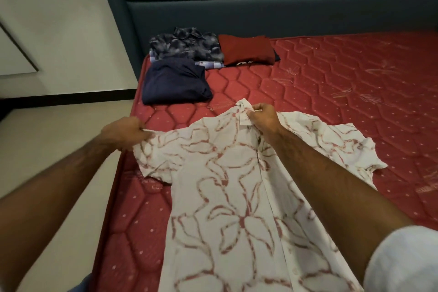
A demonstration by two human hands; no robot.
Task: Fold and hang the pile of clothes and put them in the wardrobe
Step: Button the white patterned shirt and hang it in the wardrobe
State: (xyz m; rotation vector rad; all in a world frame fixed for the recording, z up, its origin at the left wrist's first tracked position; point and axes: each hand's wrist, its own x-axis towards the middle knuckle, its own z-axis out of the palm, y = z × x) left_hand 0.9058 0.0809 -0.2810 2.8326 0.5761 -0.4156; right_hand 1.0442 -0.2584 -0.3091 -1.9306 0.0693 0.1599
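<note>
Garments in view: four distinct items plus a partly hidden layer. One white shirt with a red floral outline print lies spread on the red quilted mattress, collar toward the headboard, one sleeve extending to the right. Three folded items sit near the far left corner of the mattress: one navy garment nearest, one dark blue-grey patterned shirt behind it, one dark red garment just beside the patterned shirt. A pale checked fabric shows under the patterned shirt's edge; what it belongs to cannot be told.

No container is in view; the mattress carries all items.

Left hand: fingers curled, pinching the white shirt at the left shoulder seam, over the mattress's left edge. Right hand: fingers curled, pinching the shirt at the collar. Both forearms reach forward over the shirt. The shirt's lower part runs toward the camera, out of the frame.
</note>
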